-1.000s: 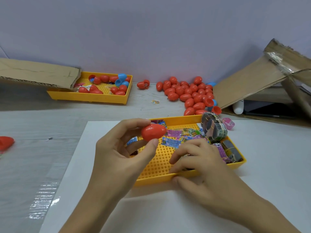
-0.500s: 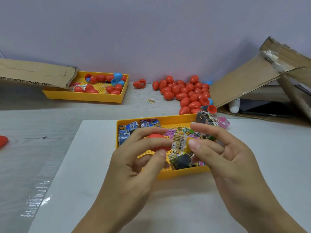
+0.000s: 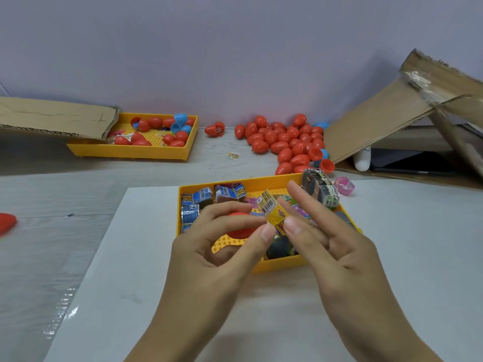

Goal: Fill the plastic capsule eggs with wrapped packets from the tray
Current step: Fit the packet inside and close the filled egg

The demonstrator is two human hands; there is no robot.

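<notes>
Since the last frame my right hand (image 3: 337, 246) has lifted its pinched packet (image 3: 273, 212) higher, beside the closed red egg (image 3: 239, 227) gripped in my left hand (image 3: 209, 259) above the near tray (image 3: 282, 265); many packets remain, filling barely begun.

A red plastic capsule egg (image 3: 239, 226) sits cupped in curled fingers above the near yellow tray (image 3: 281, 265), mostly hidden. Just to its right a small clear-wrapped packet (image 3: 273, 212) with a barcode and yellow print is pinched upright, touching the egg's side. The tray rests on a white sheet and holds blue, pink and dark wrapped packets (image 3: 203, 198).
</notes>
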